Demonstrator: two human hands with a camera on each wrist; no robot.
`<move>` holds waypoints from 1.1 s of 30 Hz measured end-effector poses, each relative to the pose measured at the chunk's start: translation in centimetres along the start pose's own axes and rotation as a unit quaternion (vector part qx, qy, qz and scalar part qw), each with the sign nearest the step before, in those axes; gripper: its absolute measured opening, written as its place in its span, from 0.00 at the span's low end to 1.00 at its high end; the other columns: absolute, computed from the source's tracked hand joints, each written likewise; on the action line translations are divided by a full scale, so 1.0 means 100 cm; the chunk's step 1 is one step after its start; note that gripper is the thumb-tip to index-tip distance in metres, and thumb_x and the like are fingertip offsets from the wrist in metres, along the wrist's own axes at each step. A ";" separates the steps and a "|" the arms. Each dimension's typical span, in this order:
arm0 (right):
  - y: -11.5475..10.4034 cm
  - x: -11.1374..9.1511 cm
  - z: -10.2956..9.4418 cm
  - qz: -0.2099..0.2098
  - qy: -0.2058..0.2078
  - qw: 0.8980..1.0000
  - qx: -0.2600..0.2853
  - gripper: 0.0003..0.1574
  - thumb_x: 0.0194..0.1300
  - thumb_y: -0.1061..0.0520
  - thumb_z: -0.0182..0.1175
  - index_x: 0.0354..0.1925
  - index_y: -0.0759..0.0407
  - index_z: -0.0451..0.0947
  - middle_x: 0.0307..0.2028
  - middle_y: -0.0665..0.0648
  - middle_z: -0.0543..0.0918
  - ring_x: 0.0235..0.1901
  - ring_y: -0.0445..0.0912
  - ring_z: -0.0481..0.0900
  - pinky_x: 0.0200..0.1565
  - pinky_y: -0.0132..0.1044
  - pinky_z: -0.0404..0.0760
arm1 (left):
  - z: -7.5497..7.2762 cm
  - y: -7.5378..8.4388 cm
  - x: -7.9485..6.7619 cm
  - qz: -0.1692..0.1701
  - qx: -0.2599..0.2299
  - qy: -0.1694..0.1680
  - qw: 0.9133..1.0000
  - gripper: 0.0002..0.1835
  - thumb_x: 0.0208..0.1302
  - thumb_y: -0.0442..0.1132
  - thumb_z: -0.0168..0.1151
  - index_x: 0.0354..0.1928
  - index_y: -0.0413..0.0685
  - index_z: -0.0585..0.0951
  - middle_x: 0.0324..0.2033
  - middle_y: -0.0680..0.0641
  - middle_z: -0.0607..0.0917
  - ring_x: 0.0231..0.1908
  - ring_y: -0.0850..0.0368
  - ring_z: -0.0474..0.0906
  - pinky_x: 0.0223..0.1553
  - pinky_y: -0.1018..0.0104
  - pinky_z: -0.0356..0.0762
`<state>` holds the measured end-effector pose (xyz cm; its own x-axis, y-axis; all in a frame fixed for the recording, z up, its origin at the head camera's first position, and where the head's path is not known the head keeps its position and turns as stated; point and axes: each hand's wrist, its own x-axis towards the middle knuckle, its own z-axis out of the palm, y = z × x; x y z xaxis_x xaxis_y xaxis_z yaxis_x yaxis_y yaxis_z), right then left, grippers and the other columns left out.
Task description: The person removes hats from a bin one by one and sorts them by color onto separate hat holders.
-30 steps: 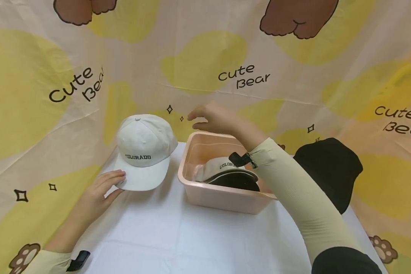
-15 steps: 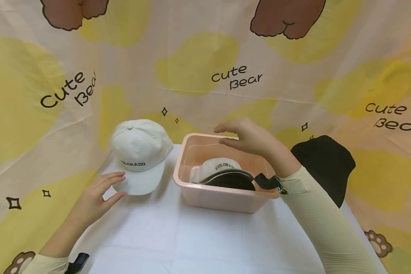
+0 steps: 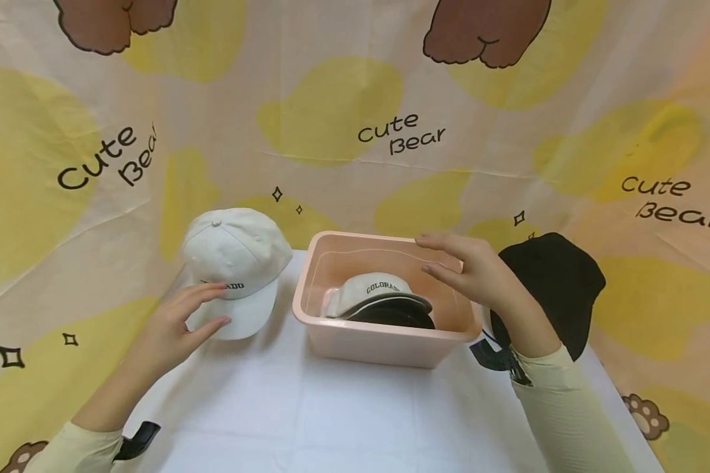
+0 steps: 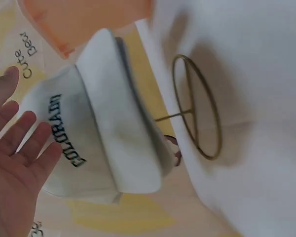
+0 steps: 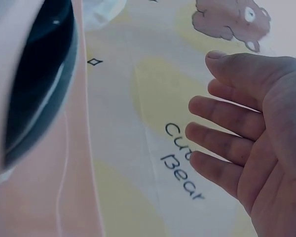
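A white baseball cap (image 3: 236, 246) lettered COLORADO sits on a wire stand (image 4: 197, 106) at the left of the table. My left hand (image 3: 180, 325) is in front of its brim, fingers extended and holding nothing; in the head view the fingertips overlap the lettering. In the left wrist view the palm faces the cap's front. My right hand (image 3: 470, 266) hovers over the right end of a pink plastic bin (image 3: 378, 345), fingers spread and holding nothing. Inside the bin lie a second white COLORADO cap (image 3: 363, 289) and something with a black brim (image 3: 396, 312) in front of it.
A black hat (image 3: 559, 289) stands to the right of the bin, partly hidden by my right forearm. The white-covered table (image 3: 331, 414) ends at a printed cloth backdrop (image 3: 331, 118) behind everything.
My right hand has moved right and down, from behind the bin to over its right end. My left hand has come off the cap's brim and risen slightly. The view has shifted a little.
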<state>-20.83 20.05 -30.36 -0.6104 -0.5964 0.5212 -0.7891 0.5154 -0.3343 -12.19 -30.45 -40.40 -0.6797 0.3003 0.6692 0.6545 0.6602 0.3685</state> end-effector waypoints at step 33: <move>0.028 -0.111 0.017 0.185 -0.005 0.981 0.054 0.55 0.58 0.55 0.77 0.78 0.46 0.63 0.78 0.51 0.61 0.78 0.54 0.58 0.73 0.62 0.65 | 0.024 0.084 0.153 0.010 -0.083 -0.204 0.975 0.28 0.63 0.41 0.75 0.64 0.48 0.79 0.61 0.48 0.83 0.64 0.50 0.77 0.67 0.49 0.74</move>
<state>-16.38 27.10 -38.45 -0.8563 -0.3873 0.3417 -0.5164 0.6302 -0.5798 -17.85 -18.71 -28.62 -0.7196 0.5826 0.3778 0.6902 0.5408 0.4807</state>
